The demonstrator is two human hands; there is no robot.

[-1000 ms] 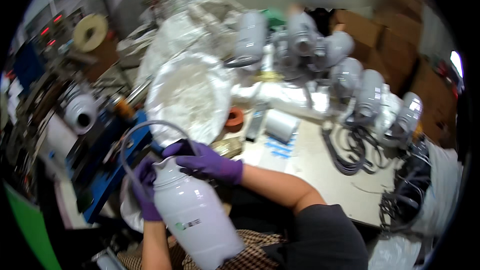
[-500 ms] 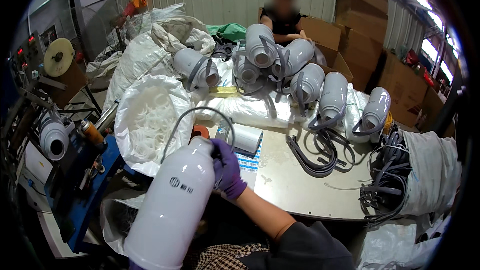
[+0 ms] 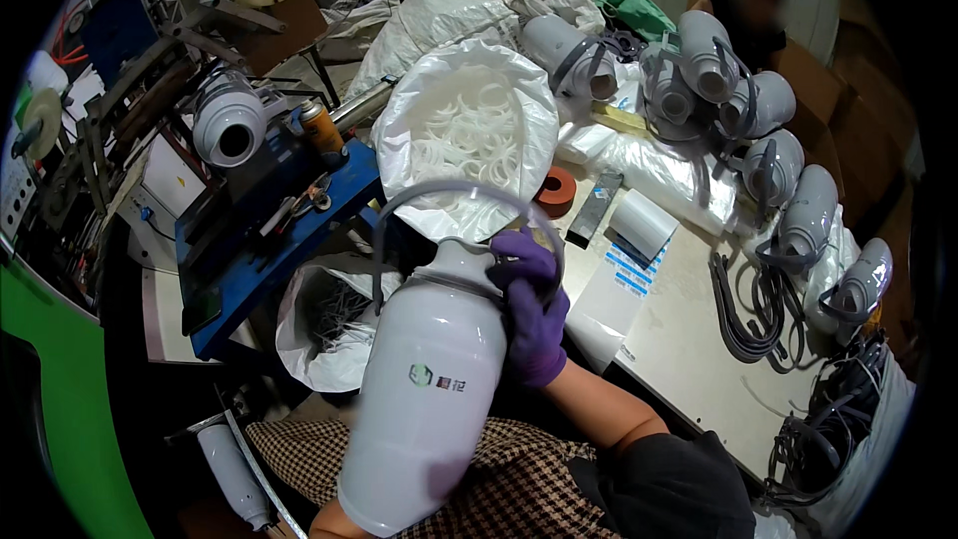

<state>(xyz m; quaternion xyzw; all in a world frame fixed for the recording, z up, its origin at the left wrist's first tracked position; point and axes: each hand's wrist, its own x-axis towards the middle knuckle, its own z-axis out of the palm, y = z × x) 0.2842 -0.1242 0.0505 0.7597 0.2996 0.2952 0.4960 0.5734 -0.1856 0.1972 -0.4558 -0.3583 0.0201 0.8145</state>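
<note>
A glossy pale grey thermos flask [image 3: 429, 359] is held tilted in front of me, neck up, its arched grey handle [image 3: 454, 188] standing over the neck. My right hand [image 3: 531, 309], in a purple glove, closes on the flask's shoulder and neck, beside one end of the handle. Of my left arm [image 3: 334, 522] only a bit of bare forearm shows below the flask's base. The left hand itself is hidden behind or under the flask, so its fingers cannot be seen.
Behind the flask stands a white sack [image 3: 399, 120] of translucent rings. Left is a blue bench [image 3: 344, 180] with an orange spray can [image 3: 321, 128] and another grey flask [image 3: 230, 120]. On the table [image 3: 689, 339] lie a white roll [image 3: 644, 223], red-brown tape [image 3: 556, 192], grey straps [image 3: 743, 314] and several flasks. A person sits beyond.
My view has turned left, bringing more of the blue bench and machine into sight. The flask has come more upright, and the left forearm now shows beneath its base.
</note>
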